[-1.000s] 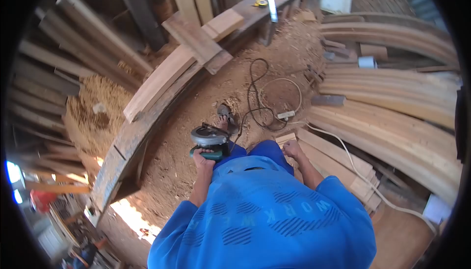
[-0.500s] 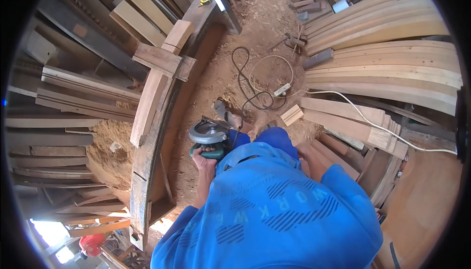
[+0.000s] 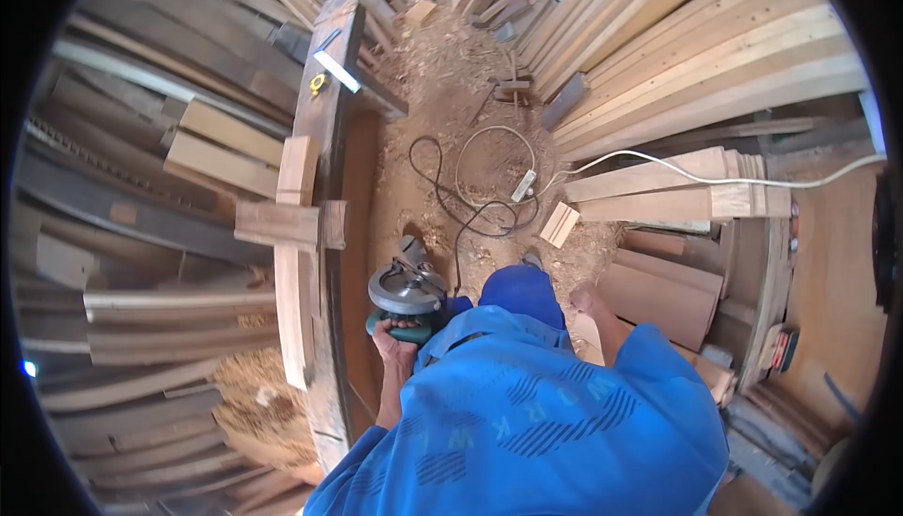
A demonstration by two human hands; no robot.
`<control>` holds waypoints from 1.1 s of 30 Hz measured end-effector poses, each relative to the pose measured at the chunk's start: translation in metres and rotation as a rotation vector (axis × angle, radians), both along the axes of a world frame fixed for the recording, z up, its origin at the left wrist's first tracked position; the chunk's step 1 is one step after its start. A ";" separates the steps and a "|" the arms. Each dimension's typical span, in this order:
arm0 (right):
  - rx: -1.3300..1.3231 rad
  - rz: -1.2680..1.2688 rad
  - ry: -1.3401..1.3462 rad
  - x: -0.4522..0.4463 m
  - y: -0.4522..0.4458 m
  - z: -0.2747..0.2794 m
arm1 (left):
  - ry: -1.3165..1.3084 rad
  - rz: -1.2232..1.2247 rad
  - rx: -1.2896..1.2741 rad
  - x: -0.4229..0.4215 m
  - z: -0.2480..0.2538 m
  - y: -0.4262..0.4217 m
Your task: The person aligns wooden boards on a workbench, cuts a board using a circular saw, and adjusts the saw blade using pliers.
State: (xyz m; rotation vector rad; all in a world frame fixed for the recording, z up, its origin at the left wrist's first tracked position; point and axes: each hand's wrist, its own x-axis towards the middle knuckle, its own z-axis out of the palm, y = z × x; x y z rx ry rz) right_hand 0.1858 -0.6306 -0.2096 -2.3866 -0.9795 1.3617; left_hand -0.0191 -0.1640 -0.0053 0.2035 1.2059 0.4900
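My left hand (image 3: 395, 340) is wrapped round the green handle of a circular saw (image 3: 407, 292), held low beside my left leg. The saw's round metal guard faces forward, and a dark cord runs from it to the floor. My right hand (image 3: 585, 298) hangs by my right leg, fingers curled; what it holds, if anything, is too small to tell. Left of the saw stands a long wooden bench (image 3: 324, 328). A long plank (image 3: 292, 314) lies along it, with a short board (image 3: 277, 222) across the plank. A yellow tape measure (image 3: 318, 83) and a metal square (image 3: 336, 71) rest farther up the bench.
A power strip (image 3: 524, 185) and coiled cords lie on the sawdust-covered floor (image 3: 423, 187). A white cable (image 3: 658, 163) runs right over stacked boards (image 3: 649, 187). Long curved planks (image 3: 715, 55) fill the upper right. More timber (image 3: 141, 206) and a sawdust heap (image 3: 263, 403) are at the left.
The view has turned to the right, so the bench now runs nearly straight up and down the picture. My left hand still holds the saw. My right hand stays near my leg.
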 end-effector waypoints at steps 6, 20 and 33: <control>-0.098 0.006 -0.391 -0.064 0.070 -0.050 | -0.013 -0.336 -0.119 0.030 -0.047 0.077; -0.200 -1.488 0.097 -0.322 0.221 -0.005 | 0.052 -0.913 -0.207 0.096 -0.050 0.132; -0.446 -1.873 0.144 -0.369 0.156 -0.025 | 0.026 -1.194 -0.202 0.101 -0.080 0.095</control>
